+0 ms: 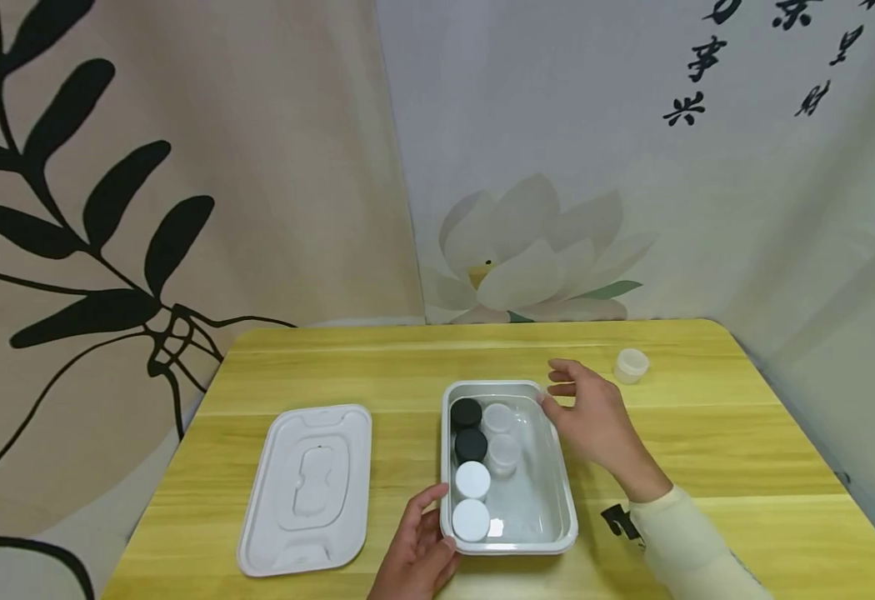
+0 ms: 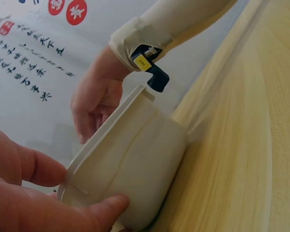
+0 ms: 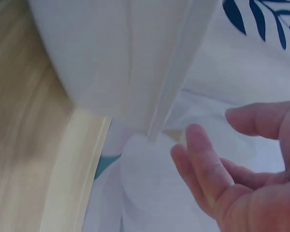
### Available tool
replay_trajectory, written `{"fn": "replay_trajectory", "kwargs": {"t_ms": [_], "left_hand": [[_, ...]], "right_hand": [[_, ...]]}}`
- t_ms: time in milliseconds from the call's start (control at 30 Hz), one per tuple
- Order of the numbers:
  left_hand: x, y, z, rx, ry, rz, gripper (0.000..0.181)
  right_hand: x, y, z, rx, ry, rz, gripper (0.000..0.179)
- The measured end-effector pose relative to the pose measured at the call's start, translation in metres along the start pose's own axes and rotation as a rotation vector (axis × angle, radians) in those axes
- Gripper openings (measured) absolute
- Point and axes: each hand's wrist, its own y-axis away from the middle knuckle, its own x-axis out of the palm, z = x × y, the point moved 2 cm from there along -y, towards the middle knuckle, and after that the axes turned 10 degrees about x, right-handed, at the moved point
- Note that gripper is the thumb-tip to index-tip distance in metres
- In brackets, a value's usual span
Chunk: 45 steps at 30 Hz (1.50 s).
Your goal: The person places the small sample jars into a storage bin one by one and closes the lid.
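A white rectangular plastic box [image 1: 531, 517] stands uncovered on the table. Along its left side inside are two black round lids or jars [image 1: 471, 445] and two white ones [image 1: 472, 520]; beside them are two translucent white ones [image 1: 502, 454]. My left hand [image 1: 417, 546] holds the box's near left corner, index finger at the rim and thumb on the wall, as the left wrist view [image 2: 43, 193] shows. My right hand [image 1: 595, 417] is at the far right corner, thumb by the rim, fingers spread and loosely bent; nothing is between them in the right wrist view [image 3: 251, 179].
A white lid [image 1: 310, 492] lies flat on the table left of the box. A small translucent round container [image 1: 631, 365] stands at the back right, beyond my right hand. The wooden table [image 1: 715, 467] ends at a curtain with plant and flower prints.
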Motion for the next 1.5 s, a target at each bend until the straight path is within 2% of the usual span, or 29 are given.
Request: {"fn": "replay_trajectory", "kwargs": {"t_ms": [133,300,567,900,1000,1233,1500], "left_hand": [[-0.001,0.0,0.001,-0.006,-0.003,-0.01,0.068],[-0.002,-0.001,0.001,-0.003,-0.016,-0.015,0.069],[-0.003,0.0,0.003,0.035,-0.02,0.014,0.069],[-0.003,0.0,0.003,0.012,-0.028,-0.01,0.07],[-0.003,-0.001,0.004,0.009,-0.021,-0.013,0.071],[-0.003,-0.002,0.005,0.032,-0.039,0.015,0.072],[-0.003,-0.003,0.004,0.025,-0.021,0.008,0.072]], "right_hand": [[-0.012,-0.009,-0.015,0.006,-0.022,-0.042,0.05],[-0.029,-0.022,-0.043,0.045,-0.048,-0.055,0.052],[-0.051,-0.045,-0.093,0.196,-0.259,-0.067,0.059],[-0.054,-0.068,-0.143,0.367,-0.273,-0.204,0.056],[-0.051,-0.073,-0.156,0.417,-0.302,-0.222,0.058],[-0.043,-0.077,-0.173,0.465,-0.472,-0.156,0.066],[-0.037,-0.083,-0.175,0.429,-0.559,-0.053,0.076]]}}
